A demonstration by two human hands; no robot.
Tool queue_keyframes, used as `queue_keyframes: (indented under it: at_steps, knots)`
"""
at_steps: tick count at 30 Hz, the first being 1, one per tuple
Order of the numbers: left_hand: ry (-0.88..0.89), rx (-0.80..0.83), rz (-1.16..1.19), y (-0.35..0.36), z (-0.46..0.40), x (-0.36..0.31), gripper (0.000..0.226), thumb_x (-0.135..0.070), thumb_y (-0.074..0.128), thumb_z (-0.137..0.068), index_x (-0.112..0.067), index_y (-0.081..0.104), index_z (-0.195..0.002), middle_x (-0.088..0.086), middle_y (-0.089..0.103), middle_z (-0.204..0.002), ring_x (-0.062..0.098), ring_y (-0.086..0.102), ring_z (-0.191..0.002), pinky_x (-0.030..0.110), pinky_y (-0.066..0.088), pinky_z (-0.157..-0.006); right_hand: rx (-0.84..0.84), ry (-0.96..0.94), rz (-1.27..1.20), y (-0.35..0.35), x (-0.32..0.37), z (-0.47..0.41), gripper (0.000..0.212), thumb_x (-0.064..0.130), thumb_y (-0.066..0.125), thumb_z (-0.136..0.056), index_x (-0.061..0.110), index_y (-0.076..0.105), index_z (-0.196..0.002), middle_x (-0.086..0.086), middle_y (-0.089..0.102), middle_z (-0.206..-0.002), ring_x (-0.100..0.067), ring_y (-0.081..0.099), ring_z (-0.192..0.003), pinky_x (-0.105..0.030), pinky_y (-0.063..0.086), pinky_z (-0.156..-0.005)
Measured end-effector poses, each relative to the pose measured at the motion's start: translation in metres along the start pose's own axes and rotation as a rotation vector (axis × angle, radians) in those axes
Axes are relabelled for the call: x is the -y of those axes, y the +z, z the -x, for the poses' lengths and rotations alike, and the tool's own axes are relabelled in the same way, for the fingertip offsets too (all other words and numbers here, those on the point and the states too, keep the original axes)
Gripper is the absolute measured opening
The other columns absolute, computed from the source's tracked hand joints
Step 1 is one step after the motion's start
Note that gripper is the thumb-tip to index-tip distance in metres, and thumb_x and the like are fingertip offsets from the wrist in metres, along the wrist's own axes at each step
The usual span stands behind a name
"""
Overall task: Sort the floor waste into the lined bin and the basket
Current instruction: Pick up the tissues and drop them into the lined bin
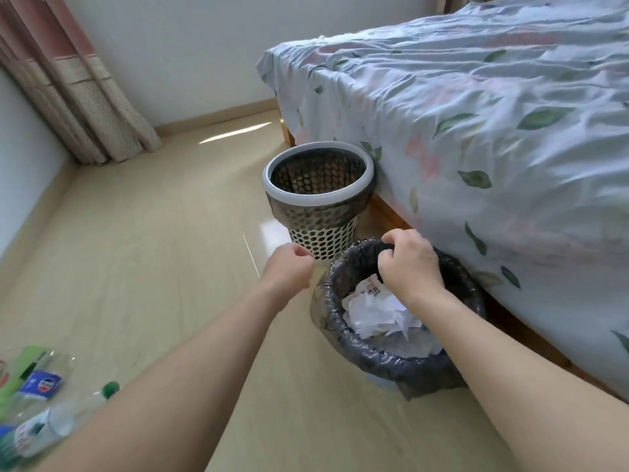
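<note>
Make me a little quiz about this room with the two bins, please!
1. True or false: the nearer bin with the black liner holds crumpled paper.
2. Which hand has its grip on that liner's far rim? A) left hand B) right hand
3. Fill in: the plastic bottles lie on the ____.

Key: 1 true. 2 B. 3 floor.
</note>
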State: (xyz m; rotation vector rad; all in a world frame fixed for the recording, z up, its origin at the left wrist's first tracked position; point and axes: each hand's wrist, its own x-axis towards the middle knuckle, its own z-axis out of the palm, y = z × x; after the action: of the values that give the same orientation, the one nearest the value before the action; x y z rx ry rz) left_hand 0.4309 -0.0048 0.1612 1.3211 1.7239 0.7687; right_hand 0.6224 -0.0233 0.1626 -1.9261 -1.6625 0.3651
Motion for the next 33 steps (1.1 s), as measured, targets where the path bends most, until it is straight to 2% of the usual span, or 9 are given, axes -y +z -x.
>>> queue_keyframes:
  at_steps: [5, 10, 13, 15, 21, 25, 27, 30, 33]
  knots:
    - [-0.125, -0.178, -0.083, -0.108, 0.001, 0.066, 0.018, -0.009, 0.046, -0.082, -0.016, 0.062, -0.085, 0.01, 0.067, -0.09, 0.025, 0.065, -0.074, 0.047, 0.057, -0.08, 0.253, -0.355, -0.064, 0.086, 0.081, 0.019, 0.034, 0.013, 0.048, -0.09, 0.014, 0.057, -0.123, -0.006, 0.056, -0.122, -0.025, 0.051, -0.114, -0.037, 0.041, -0.1]
    - [-0.305, -0.241, -0.194, -0.192, 0.036, 0.157, 0.017, -0.008, 0.046, -0.082, -0.013, 0.062, -0.084, 0.008, 0.064, -0.08, 0.025, 0.06, -0.069, 0.035, 0.052, -0.068, 0.805, -0.36, 0.164, 0.184, 0.144, 0.065, 0.041, 0.013, 0.043, -0.094, 0.011, 0.043, -0.135, -0.01, 0.047, -0.137, -0.027, 0.046, -0.125, -0.031, 0.041, -0.098]
    - [-0.387, -0.271, -0.235, -0.226, 0.057, 0.21, 0.017, -0.005, 0.048, -0.082, -0.013, 0.062, -0.082, 0.008, 0.066, -0.077, 0.028, 0.064, -0.074, 0.039, 0.056, -0.072, 0.954, -0.379, 0.254, 0.238, 0.161, 0.098, 0.022, 0.011, 0.038, -0.095, 0.007, 0.048, -0.115, -0.014, 0.049, -0.132, -0.029, 0.051, -0.114, -0.029, 0.043, -0.088]
    - [-0.423, -0.273, -0.275, -0.239, 0.068, 0.24, 0.016, -0.006, 0.049, -0.082, -0.014, 0.062, -0.083, 0.007, 0.067, -0.082, 0.029, 0.066, -0.082, 0.041, 0.055, -0.076, 0.99, -0.375, 0.273, 0.267, 0.162, 0.115, 0.009, 0.01, 0.036, -0.096, 0.012, 0.041, -0.089, -0.015, 0.053, -0.119, -0.029, 0.054, -0.103, -0.028, 0.039, -0.076]
    - [-0.446, -0.163, -0.553, -0.238, 0.079, 0.307, 0.017, -0.012, 0.047, -0.087, -0.016, 0.063, -0.091, 0.002, 0.065, -0.09, 0.018, 0.059, -0.078, 0.026, 0.043, -0.059, 0.961, -0.34, 0.311, 0.338, 0.158, 0.137, 0.015, 0.005, 0.04, -0.092, 0.014, 0.04, -0.105, -0.012, 0.056, -0.113, -0.032, 0.059, -0.102, -0.031, 0.039, -0.07]
    - [-0.296, -0.054, -0.751, -0.21, 0.062, 0.343, 0.029, -0.015, 0.047, -0.09, -0.018, 0.057, -0.117, 0.003, 0.055, -0.123, 0.023, 0.055, -0.108, 0.033, 0.045, -0.087, 0.918, -0.373, 0.319, 0.355, 0.158, 0.136, 0.013, 0.002, 0.033, -0.096, 0.01, 0.042, -0.101, -0.013, 0.054, -0.113, -0.031, 0.056, -0.106, -0.032, 0.04, -0.075]
    - [-0.245, 0.011, -0.901, -0.197, 0.052, 0.356, 0.039, -0.015, 0.046, -0.091, -0.018, 0.048, -0.13, 0.001, 0.045, -0.132, 0.022, 0.05, -0.116, 0.035, 0.047, -0.085, 0.907, -0.354, 0.289, 0.362, 0.154, 0.135, 0.011, 0.005, 0.034, -0.097, 0.013, 0.037, -0.09, -0.01, 0.052, -0.099, -0.03, 0.054, -0.094, -0.029, 0.033, -0.069]
    - [-0.103, 0.094, -1.201, -0.183, 0.041, 0.362, 0.033, -0.003, 0.056, -0.082, -0.01, 0.051, -0.114, 0.008, 0.052, -0.112, 0.025, 0.06, -0.094, 0.03, 0.044, -0.061, 0.916, -0.279, 0.223, 0.371, 0.15, 0.132, 0.015, 0.009, 0.035, -0.096, 0.014, 0.036, -0.083, -0.007, 0.048, -0.088, -0.025, 0.044, -0.081, -0.029, 0.03, -0.067]
    - [0.031, 0.095, -1.36, -0.179, 0.036, 0.347, 0.029, 0.002, 0.075, -0.062, -0.008, 0.059, -0.083, 0.01, 0.057, -0.078, 0.023, 0.062, -0.064, 0.032, 0.052, -0.063, 0.975, -0.288, 0.254, 0.367, 0.151, 0.131, 0.01, 0.011, 0.036, -0.096, 0.01, 0.046, -0.095, -0.014, 0.054, -0.103, -0.027, 0.049, -0.09, -0.027, 0.032, -0.071]
